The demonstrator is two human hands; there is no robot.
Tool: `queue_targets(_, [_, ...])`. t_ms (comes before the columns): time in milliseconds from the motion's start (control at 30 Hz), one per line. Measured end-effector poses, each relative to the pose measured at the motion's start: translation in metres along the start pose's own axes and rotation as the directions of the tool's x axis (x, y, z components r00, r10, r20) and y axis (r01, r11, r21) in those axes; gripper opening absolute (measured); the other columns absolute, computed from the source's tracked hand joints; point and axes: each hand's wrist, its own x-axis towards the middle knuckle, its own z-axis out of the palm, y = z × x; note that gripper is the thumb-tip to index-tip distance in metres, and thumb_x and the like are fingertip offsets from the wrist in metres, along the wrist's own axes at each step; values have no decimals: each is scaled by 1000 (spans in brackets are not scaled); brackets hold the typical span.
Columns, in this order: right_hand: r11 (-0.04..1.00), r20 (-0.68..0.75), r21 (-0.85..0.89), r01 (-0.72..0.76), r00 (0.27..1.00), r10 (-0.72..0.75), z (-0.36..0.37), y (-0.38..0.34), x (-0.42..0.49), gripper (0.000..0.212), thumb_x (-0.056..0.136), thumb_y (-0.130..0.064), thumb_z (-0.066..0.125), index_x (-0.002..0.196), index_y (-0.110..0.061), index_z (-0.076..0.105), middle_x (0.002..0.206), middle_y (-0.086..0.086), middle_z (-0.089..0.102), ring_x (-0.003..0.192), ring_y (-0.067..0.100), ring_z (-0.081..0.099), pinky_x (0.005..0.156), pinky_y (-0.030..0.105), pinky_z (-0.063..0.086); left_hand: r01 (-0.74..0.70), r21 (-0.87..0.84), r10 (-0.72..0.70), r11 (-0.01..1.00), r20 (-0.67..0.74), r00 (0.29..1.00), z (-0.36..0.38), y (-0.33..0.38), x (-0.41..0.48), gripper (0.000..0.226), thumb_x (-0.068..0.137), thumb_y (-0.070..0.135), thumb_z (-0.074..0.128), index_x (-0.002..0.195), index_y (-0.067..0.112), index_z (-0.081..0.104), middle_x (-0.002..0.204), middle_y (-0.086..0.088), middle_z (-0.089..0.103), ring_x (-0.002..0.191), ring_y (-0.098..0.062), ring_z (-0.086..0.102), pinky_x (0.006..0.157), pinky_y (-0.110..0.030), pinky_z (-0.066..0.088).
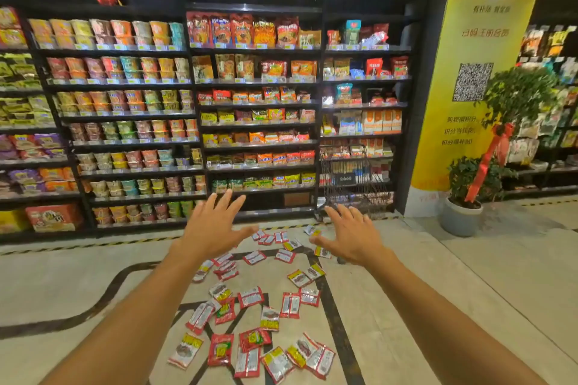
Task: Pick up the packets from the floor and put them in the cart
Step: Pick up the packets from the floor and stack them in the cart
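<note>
Packets (221,350) lie scattered over the pale floor (78,284) in the lower middle of the frame. They are small red, yellow and silvery sachets, some overlapping, some lying alone. The thickest cluster sits at the bottom centre. From there the scatter runs up the frame in a loose trail, crossing dark inlaid lines (93,312) in the floor, and thins out just short of the shelving.

Our two bare forearms come in from the lower corners and meet towards the centre. Our left hand (212,228) is just left of centre with its palm turned down and its fingers straight and spread wide, holding nothing. Our right hand (353,237), just right of centre, is spread wide in the same way and also holds nothing. In the picture both hands sit over the far end of the trail, and a few packets show between them.

Beyond the right hand, a wire shopping cart (344,179) stands against the foot of the shelves, near the last packets. We cannot tell what lies inside it.

Tall dark shelves (131,103) packed with noodle cups and bagged food fill the upper left and middle of the frame. At the upper right rises a yellow pillar (475,72) bearing a QR code. Beside it, at the right edge, is a potted plant (459,216) tied with a red ribbon.
</note>
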Motion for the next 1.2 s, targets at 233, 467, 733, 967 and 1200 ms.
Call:
queue_targets(233, [1000, 53, 15, -7, 999, 7, 63, 45, 115, 106, 80, -97, 28, 165, -34, 17, 174, 6, 18, 159, 36, 17, 127, 63, 18, 10, 32, -13, 999, 74, 997, 73, 8, 124, 100, 83, 92, 17, 166, 37, 10, 176, -3, 5, 161, -34, 9, 130, -55, 11])
queue_targets(467, [1000, 111, 17, -24, 994, 22, 104, 87, 215, 102, 83, -93, 29, 164, -33, 18, 173, 7, 22, 158, 35, 21, 125, 59, 24, -1, 14, -1, 1000, 121, 993, 134, 8, 234, 94, 89, 89, 24, 166, 36, 13, 176, -4, 5, 161, -35, 7, 129, -56, 10])
queue_targets(733, [999, 228, 16, -28, 973, 23, 181, 106, 322, 94, 90, -86, 37, 165, -33, 16, 174, 6, 18, 160, 32, 15, 128, 57, 18, -14, -25, 19, 1000, 217, 976, 233, -11, 347, 96, 86, 92, 18, 165, 38, 8, 175, -3, 6, 161, -32, 5, 130, -55, 8])
queue_targets(967, [998, 343, -5, -65, 937, 63, 273, 109, 426, 95, 90, -85, 39, 165, -32, 16, 173, 9, 19, 159, 33, 19, 127, 52, 22, -32, -95, 64, 995, 357, 932, 351, -47, 450, 95, 88, 91, 20, 166, 38, 5, 176, -5, 2, 161, -36, 3, 130, -57, 7])
queue_targets(1200, [998, 434, -29, -50, 899, 58, 364, 124, 513, 92, 92, -80, 45, 164, -27, 22, 171, 9, 25, 156, 34, 25, 124, 51, 28, -49, -138, 110, 989, 480, 870, 452, -70, 525, 95, 88, 88, 19, 166, 36, 5, 176, -6, 5, 160, -39, 8, 129, -57, 7])
